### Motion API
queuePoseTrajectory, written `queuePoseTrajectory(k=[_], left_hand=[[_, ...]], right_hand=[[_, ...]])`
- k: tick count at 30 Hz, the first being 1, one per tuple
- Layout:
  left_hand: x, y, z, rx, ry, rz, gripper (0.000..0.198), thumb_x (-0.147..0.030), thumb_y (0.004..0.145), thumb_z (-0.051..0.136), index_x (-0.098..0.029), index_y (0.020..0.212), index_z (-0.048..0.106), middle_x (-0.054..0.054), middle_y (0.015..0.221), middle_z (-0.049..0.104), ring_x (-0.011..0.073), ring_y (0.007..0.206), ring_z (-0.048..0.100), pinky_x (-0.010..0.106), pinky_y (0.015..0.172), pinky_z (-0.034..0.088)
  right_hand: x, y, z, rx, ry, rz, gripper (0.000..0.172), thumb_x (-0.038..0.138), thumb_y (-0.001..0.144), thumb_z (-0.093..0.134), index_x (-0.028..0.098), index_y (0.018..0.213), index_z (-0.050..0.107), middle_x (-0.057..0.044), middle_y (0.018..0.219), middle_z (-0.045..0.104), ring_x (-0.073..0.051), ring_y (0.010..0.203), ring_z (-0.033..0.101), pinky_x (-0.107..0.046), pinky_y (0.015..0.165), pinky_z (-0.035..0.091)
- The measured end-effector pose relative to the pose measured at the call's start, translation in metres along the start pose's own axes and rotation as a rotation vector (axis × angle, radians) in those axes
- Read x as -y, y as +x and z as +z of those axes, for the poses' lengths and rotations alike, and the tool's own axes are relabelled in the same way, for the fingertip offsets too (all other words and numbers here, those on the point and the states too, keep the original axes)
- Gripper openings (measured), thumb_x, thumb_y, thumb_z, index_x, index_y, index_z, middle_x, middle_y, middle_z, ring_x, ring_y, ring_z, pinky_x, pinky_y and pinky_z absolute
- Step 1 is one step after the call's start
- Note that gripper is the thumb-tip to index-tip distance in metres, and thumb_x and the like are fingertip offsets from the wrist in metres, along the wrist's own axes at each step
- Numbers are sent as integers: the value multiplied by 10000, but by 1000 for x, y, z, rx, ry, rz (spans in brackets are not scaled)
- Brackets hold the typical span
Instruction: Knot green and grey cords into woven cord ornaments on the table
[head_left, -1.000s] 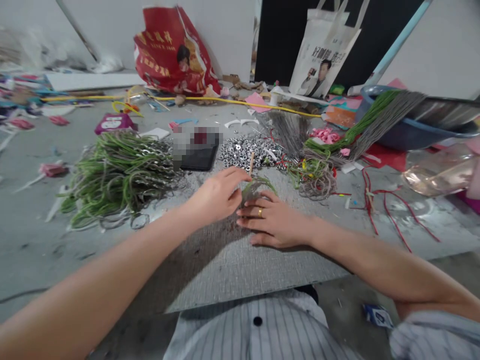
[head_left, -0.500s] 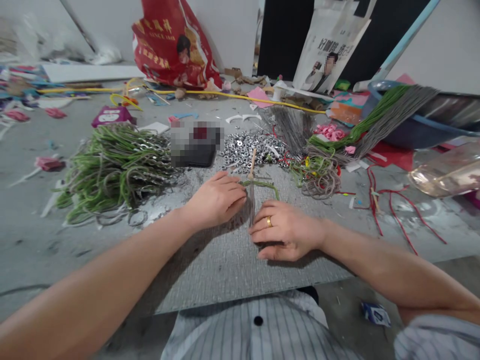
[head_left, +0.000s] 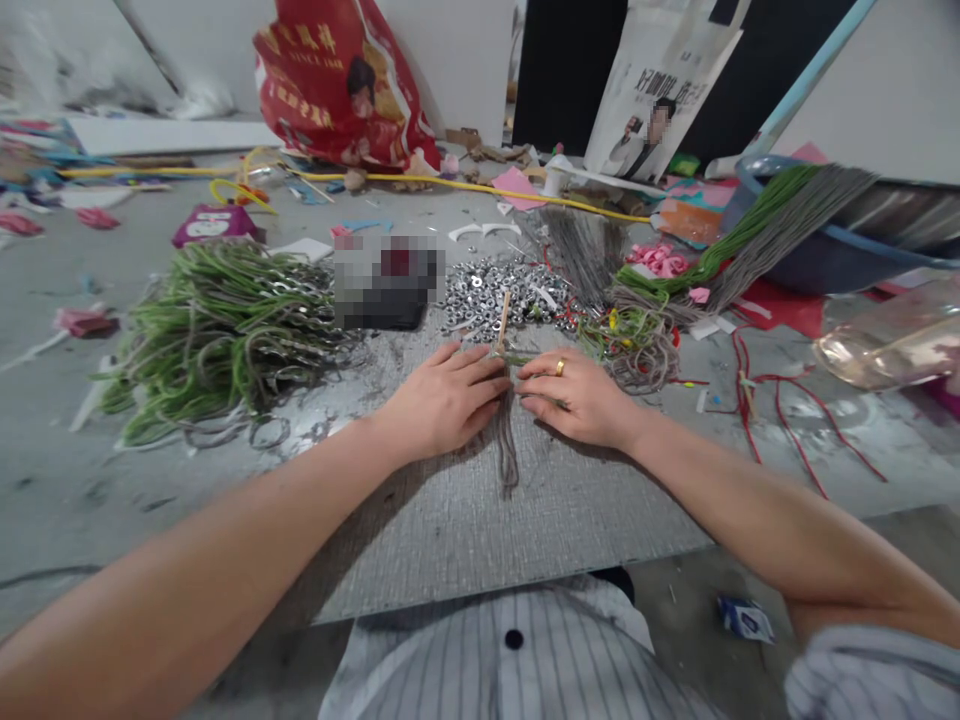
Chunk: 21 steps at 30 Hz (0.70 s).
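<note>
Lying on grey board [head_left: 450, 520] between hands, cord bundle [head_left: 509, 450] is pinched at top by left hand [head_left: 442, 400] and right hand [head_left: 581, 398] grips; right hand shifted up since earlier, nearer nut pile [head_left: 487, 290].

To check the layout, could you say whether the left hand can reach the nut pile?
Probably yes: the nuts lie just beyond the left hand, with only bare mat between. Its fingers rest on the cords, so it would have to leave them first.

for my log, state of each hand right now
left hand: touching the cord bundle, grip cannot be told
right hand: touching the same bundle, grip cannot be told
</note>
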<state>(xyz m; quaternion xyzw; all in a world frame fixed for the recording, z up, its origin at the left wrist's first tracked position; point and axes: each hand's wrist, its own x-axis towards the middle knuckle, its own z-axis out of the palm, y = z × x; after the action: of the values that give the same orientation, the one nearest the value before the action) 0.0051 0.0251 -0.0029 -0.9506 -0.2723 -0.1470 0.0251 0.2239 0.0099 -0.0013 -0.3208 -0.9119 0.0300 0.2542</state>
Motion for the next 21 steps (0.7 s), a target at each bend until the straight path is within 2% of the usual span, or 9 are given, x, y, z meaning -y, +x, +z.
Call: queuePoseTrajectory(k=[4, 9, 13, 21], left_hand=[[5, -1, 1, 12, -51, 14, 300, -245, 875, 427, -207, 1055, 664, 86, 1145, 655, 240, 1111, 566, 431, 941, 433], [9, -2, 2, -20, -126, 71, 335, -248, 881, 387, -198, 1002, 696, 111, 1172, 644, 238, 1079, 598, 423, 930, 467], [10, -3, 1, -10, -156, 67, 332, -260, 882, 395, -186, 936, 714, 121, 1187, 636, 236, 1131, 572, 402, 956, 466], [13, -5, -4, 76, -174, 50, 309, -236, 845, 455, -222, 1045, 689, 93, 1253, 600, 231, 1173, 545, 389, 987, 454]], right_hand=[[-2, 0, 3, 94, -7, -8, 315, 338, 916, 432, 172, 1064, 654, -118, 1121, 639, -231, 1059, 555, -437, 909, 441], [-4, -1, 5, 138, -13, 23, 358, 353, 925, 412, 148, 1129, 623, -130, 1139, 622, -235, 1076, 541, -438, 928, 435], [-5, 0, 8, 153, -79, -19, 426, 391, 925, 403, 109, 1177, 600, -161, 1127, 610, -253, 1066, 534, -452, 907, 438], [-7, -1, 3, 209, -112, -81, 373, 378, 924, 409, 169, 1146, 625, -139, 1149, 592, -242, 1070, 523, -454, 906, 431]])
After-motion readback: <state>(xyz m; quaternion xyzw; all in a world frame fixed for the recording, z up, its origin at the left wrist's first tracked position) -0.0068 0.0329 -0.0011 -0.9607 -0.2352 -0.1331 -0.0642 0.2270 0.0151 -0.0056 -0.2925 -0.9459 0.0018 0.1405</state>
